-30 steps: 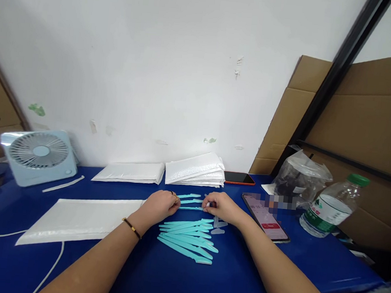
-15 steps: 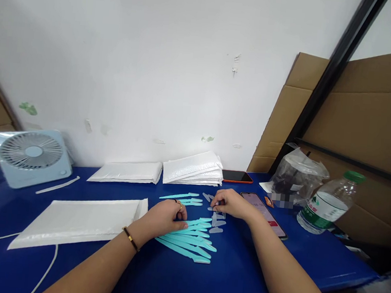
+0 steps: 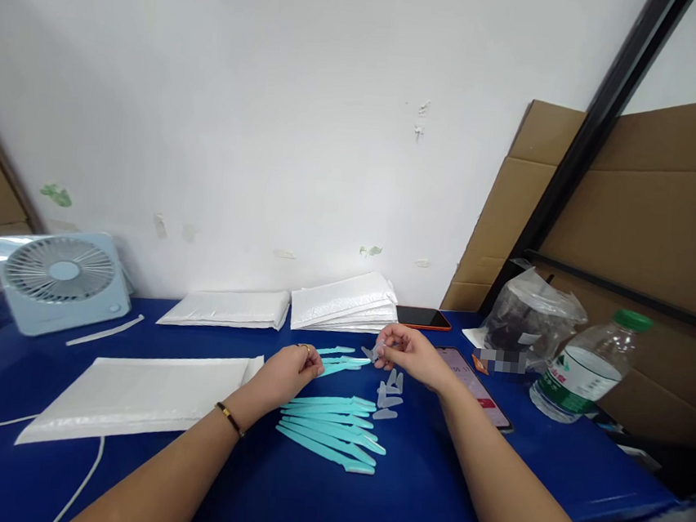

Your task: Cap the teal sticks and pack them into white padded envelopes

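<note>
My left hand [image 3: 289,372] is closed, pinching the handle of a turquoise eyebrow razor [image 3: 351,363] whose blade end points right. Facing it, my right hand [image 3: 411,356] holds a small clear blade cap [image 3: 379,350] between thumb and fingers, close to the razor's tip but seemingly apart from it. Several more clear caps [image 3: 389,399] lie loose on the table below the right hand. A fan of several turquoise razors [image 3: 325,429] rests nearer to me, blade ends to the right. Beyond the left hand lie a few more razors [image 3: 338,349], partly hidden.
A white padded mailer [image 3: 144,389] lies left on the blue table [image 3: 424,498]; more mailers [image 3: 344,302] are stacked by the wall. On the right are a phone [image 3: 477,388], a bagged cup [image 3: 528,311] and a water bottle [image 3: 590,366]. A fan [image 3: 63,275] stands far left.
My left hand has lifted away from the razor fan with one razor, moving slightly up and left. My right hand has risen a little from the caps with one cap in its fingers.
</note>
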### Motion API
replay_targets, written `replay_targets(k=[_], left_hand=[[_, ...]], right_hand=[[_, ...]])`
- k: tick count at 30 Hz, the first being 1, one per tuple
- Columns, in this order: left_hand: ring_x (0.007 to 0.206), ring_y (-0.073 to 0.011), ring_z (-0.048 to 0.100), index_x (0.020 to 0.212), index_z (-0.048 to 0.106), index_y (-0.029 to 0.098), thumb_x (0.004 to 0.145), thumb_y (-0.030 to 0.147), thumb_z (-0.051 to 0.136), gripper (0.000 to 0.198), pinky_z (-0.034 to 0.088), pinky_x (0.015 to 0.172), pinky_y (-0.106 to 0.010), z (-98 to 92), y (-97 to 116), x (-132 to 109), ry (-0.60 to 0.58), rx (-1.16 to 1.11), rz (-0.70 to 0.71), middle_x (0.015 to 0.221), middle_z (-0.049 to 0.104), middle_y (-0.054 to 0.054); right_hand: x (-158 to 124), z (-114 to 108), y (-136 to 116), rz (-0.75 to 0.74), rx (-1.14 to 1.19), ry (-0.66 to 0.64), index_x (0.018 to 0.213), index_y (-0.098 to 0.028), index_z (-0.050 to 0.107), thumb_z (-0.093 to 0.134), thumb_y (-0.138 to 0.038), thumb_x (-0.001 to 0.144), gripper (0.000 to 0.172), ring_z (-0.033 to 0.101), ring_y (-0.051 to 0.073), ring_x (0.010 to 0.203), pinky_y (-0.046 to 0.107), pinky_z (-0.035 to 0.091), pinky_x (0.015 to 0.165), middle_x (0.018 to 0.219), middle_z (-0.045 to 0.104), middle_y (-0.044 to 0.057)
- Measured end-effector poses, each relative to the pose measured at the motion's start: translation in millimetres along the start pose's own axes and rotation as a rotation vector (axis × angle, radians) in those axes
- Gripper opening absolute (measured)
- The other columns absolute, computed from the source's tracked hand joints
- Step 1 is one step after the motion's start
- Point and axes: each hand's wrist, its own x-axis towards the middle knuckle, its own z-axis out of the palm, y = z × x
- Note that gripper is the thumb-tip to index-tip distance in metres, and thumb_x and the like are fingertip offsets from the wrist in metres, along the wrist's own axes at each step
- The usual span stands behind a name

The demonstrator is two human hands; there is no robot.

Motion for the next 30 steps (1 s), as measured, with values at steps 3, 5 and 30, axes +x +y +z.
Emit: replay_targets(k=[3,5,30], left_hand=[[0.063,-0.0133,0.052,0.077,0.056,0.019,0.082,0.035,0.044,0.021,0.034,0.055,-0.023,-2.9,0,1,0.022,-0.036,0.0,0.069,0.058,0.001],[0.063,-0.013,0.051,0.076,0.056,0.019,0.082,0.035,0.044,0.021,0.033,0.055,-0.023,-4.0,0,0,0.029,-0.045,0.001,0.068,0.058,0.001],[0.07,-0.0139,0.055,0.078,0.063,0.021,0.075,0.034,0.054,0.017,0.039,0.06,-0.023,4.0,10,-6,-0.191,0.086,0.111,0.08,0.063,-0.001]], right_hand=[[0,2,-5,0.005,0.111,0.019,0.085,-0.016,0.049,0.062,-0.033,0.074,0.025,0.065,0.017,0.065,0.024,0.048,0.054,0.068,0.059,0.001],[-1,4,-6,0.01,0.142,0.015,0.083,-0.016,0.049,0.063,-0.032,0.072,0.024,0.065,0.016,0.062,0.024,0.048,0.053,0.068,0.062,0.001],[-12,-14,-11,-0.084,-0.583,-0.372,0.08,-0.021,0.071,0.068,-0.03,0.067,0.016,0.054,0.012,0.072,0.022,0.043,0.063,0.086,0.058,0.002]])
